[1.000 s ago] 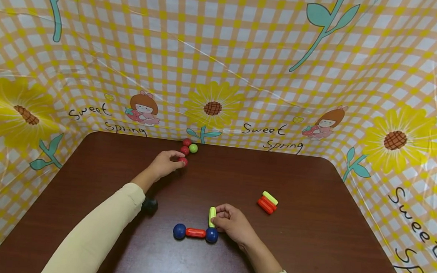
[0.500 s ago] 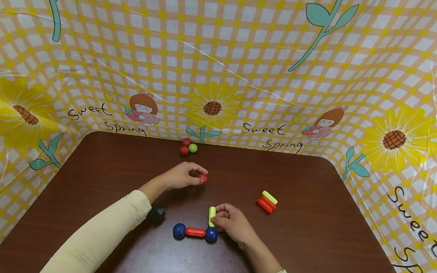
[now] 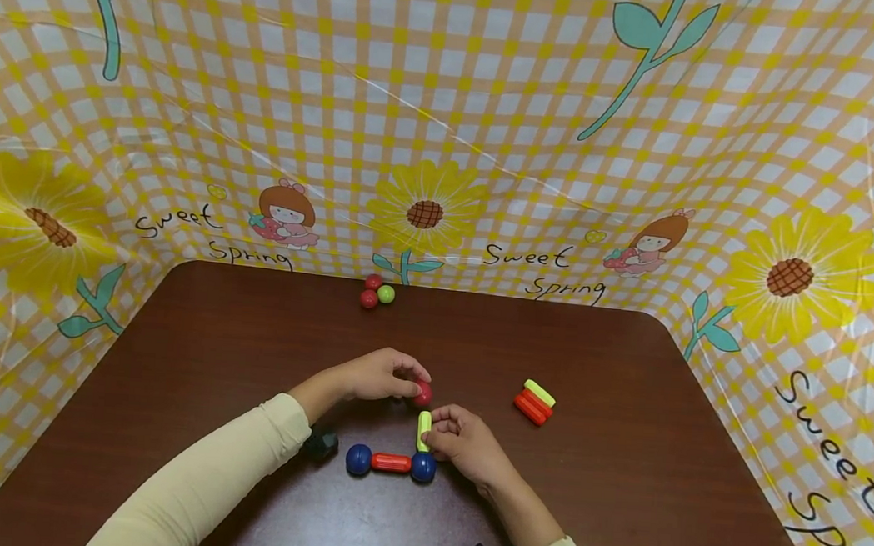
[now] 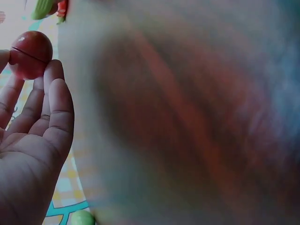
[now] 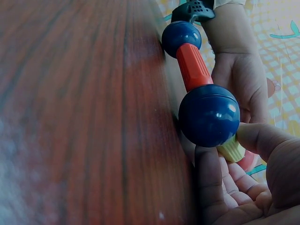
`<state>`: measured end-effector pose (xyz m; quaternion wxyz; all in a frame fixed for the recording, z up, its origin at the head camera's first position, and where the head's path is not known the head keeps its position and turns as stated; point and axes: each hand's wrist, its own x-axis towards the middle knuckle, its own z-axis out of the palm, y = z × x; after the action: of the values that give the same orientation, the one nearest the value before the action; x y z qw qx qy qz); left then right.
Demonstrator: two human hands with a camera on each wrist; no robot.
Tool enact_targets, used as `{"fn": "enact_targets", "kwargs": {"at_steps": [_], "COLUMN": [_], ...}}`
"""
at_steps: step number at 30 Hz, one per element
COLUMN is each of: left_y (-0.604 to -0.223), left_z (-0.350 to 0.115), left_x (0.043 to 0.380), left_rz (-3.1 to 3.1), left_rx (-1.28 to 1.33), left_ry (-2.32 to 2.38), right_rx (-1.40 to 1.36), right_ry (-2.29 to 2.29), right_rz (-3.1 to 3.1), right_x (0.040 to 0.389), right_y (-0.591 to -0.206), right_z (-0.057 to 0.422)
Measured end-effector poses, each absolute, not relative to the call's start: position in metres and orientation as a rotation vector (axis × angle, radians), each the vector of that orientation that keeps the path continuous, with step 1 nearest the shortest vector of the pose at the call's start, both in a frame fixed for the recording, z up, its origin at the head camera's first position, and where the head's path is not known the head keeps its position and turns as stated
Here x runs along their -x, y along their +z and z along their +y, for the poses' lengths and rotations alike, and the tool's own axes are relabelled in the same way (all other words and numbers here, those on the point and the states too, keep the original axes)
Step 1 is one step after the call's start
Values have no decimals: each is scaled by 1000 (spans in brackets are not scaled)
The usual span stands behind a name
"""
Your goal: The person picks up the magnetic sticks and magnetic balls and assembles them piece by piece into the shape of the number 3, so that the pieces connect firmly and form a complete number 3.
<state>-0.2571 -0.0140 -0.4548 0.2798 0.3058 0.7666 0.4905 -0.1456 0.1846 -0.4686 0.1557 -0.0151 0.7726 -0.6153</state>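
My left hand (image 3: 381,376) pinches a red ball (image 4: 32,55) between thumb and fingers, just beyond the far end of a yellow-green rod (image 3: 424,431). That rod is pinched by my right hand (image 3: 467,444), and its near end meets a blue ball (image 3: 423,467). A red rod (image 3: 391,463) joins this ball to a second blue ball (image 3: 359,459) on the left, so the pieces form an L on the table. In the right wrist view the larger blue ball (image 5: 209,115) hides part of the yellow-green rod. Whether the red ball touches the rod is hard to tell.
Two red balls (image 3: 369,299) and a green ball (image 3: 386,294) sit together at the table's back edge. To the right lie two red rods (image 3: 532,407) and a yellow-green rod (image 3: 540,393), side by side. A checked cloth (image 3: 445,140) hangs around the brown table (image 3: 619,485).
From the balls at the back edge, my left hand has brought the red ball rightward and nearer, to the rod's far end. My right hand and the L-shaped pieces have stayed put.
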Motion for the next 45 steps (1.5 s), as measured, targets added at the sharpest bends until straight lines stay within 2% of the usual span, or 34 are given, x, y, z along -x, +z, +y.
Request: {"fn": "enact_targets", "kwargs": {"at_steps": [21, 30, 45], "left_y": [-452, -443, -451], "left_z": [-18, -49, -84], "left_x": [247, 218, 168], "left_rz": [2140, 2297, 2240], "left_rx": [-844, -883, -904], "left_ry": [1281, 1174, 1080], "right_rx": [24, 0, 22], "right_ry": [-1776, -1765, -1794], "right_rz": [2219, 2247, 2225], "right_x": [147, 145, 144], "right_y": [-466, -470, -470], "right_z": [182, 180, 182]}}
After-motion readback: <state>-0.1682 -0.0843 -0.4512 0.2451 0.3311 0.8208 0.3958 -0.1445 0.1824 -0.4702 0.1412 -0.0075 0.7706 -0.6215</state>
